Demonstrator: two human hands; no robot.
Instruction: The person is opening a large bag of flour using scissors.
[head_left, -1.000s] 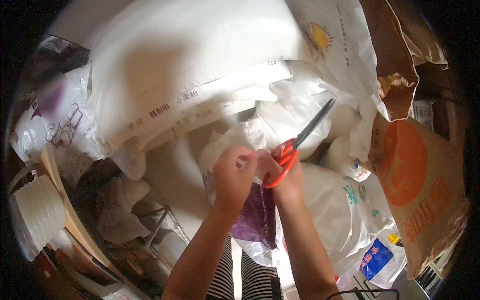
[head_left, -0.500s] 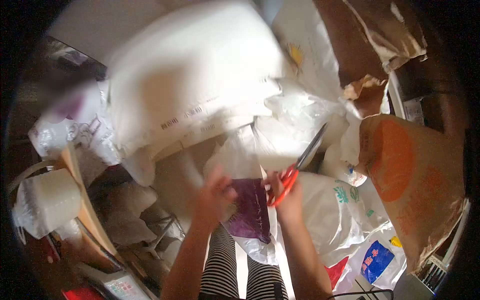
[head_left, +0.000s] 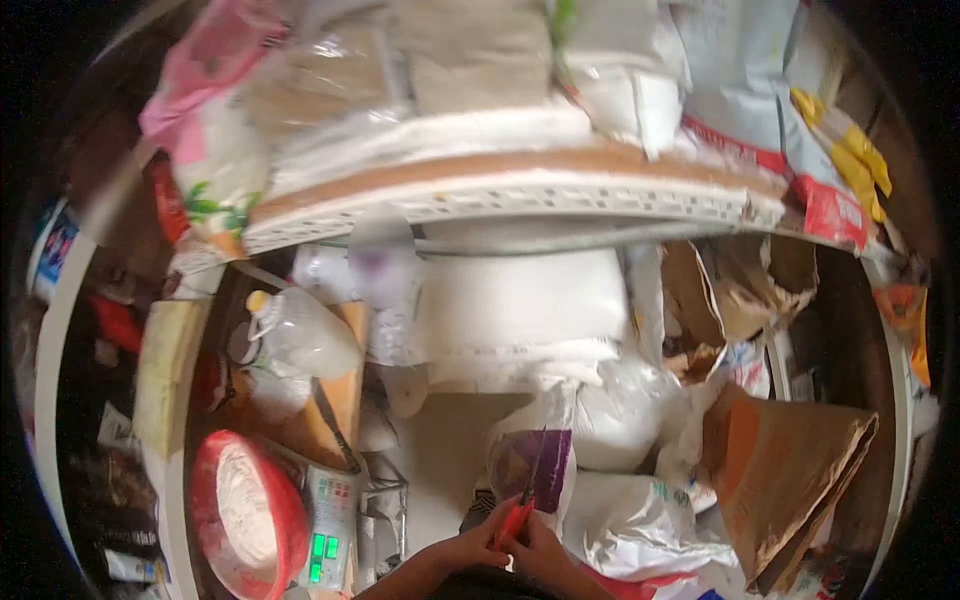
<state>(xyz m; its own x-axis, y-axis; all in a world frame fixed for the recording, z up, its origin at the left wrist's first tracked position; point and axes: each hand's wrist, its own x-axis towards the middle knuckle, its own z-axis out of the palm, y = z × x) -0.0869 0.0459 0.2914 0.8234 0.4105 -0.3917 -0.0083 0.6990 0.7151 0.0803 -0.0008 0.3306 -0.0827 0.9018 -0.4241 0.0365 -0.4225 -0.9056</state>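
A pair of scissors with red handles (head_left: 514,523) points upward, its dark blades lying across the front of a purple and white bag (head_left: 553,465). My right hand (head_left: 540,556) is closed on the handles from the right side. From the left, my left hand (head_left: 488,537) also closes on the handles, close against the right one. Both hands are low in the view, and some fingers are hidden behind the handles. The purple and white bag stands upright just beyond them.
A red bowl of white powder (head_left: 247,510) sits at the left beside a scale with a green display (head_left: 325,545). White sacks (head_left: 525,305) lie under a shelf (head_left: 520,195) loaded with bags. Brown paper bag (head_left: 770,475) and white bag (head_left: 635,525) stand right.
The view has tilted up and back, showing the shelf and red bowl. My left hand has left the bag's side and joined my right hand at the scissors.
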